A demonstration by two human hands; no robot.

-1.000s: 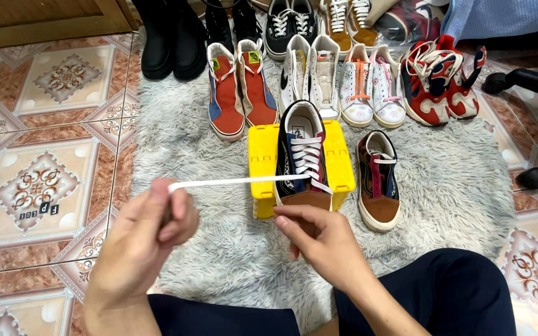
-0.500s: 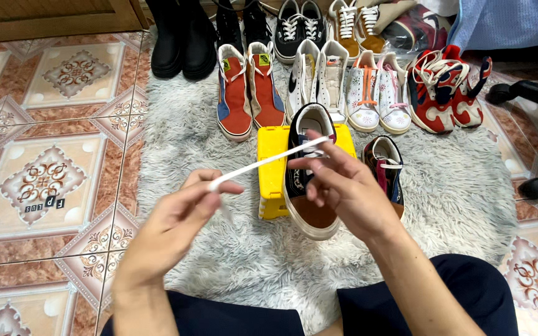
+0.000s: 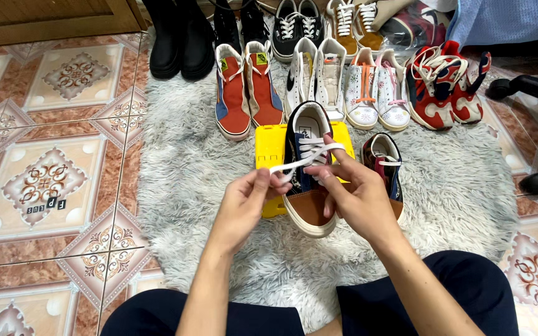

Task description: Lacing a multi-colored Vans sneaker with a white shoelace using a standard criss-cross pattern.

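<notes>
Head view: my left hand (image 3: 244, 202) pinches one end of a white lace (image 3: 300, 160), my right hand (image 3: 359, 196) grips the lace nearer the eyelets. Lace runs to a navy-and-tan sneaker (image 3: 309, 168) sitting on a yellow stand (image 3: 270, 149), on the grey shag rug (image 3: 207, 186). Matching shoe (image 3: 384, 165) just right, partly behind my right hand. Row of sneakers (image 3: 368, 87) and black boots (image 3: 179, 37) further back.

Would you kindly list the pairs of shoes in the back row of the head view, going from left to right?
Black boots → red and blue high-tops → white high-tops → white floral sneakers → red and white sneakers.
</notes>
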